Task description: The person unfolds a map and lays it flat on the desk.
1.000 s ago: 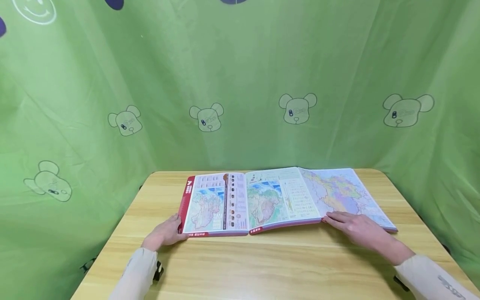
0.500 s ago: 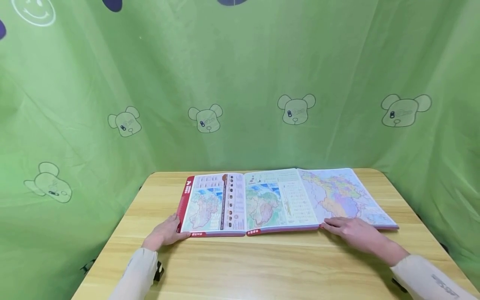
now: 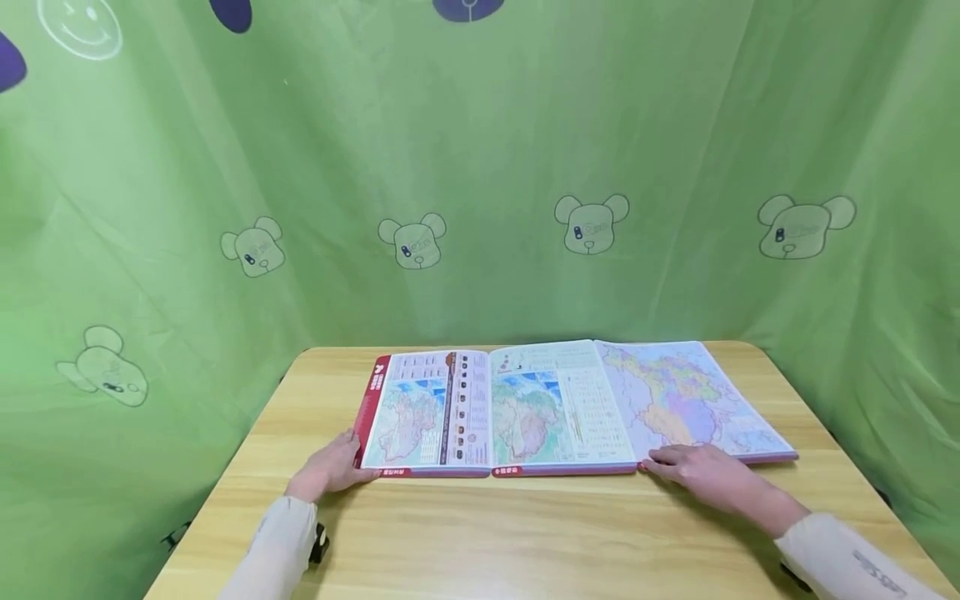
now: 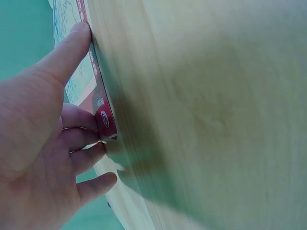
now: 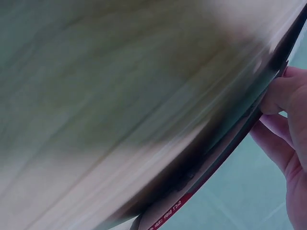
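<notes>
A folding map (image 3: 562,417) lies spread in three panels along the back of the table, with red tabs at its near edge. My left hand (image 3: 330,468) holds the near left corner. In the left wrist view the thumb (image 4: 76,36) lies along the near edge, and the bent fingers (image 4: 81,136) touch the red side edge (image 4: 106,122). My right hand (image 3: 701,475) is at the near edge, where the middle and right panels meet. In the right wrist view, its thumb and fingers (image 5: 278,98) pinch a panel's edge.
The wooden table (image 3: 480,533) extends in front of the map toward me. A green curtain (image 3: 480,150) printed with bear heads hangs close behind the table and along both sides. Dark wrist straps (image 3: 318,542) show beneath the sleeves.
The middle panel's near right corner has come down, so that panel lies flatter. My right hand has moved down and slightly left with it. The left hand stays at its corner.
</notes>
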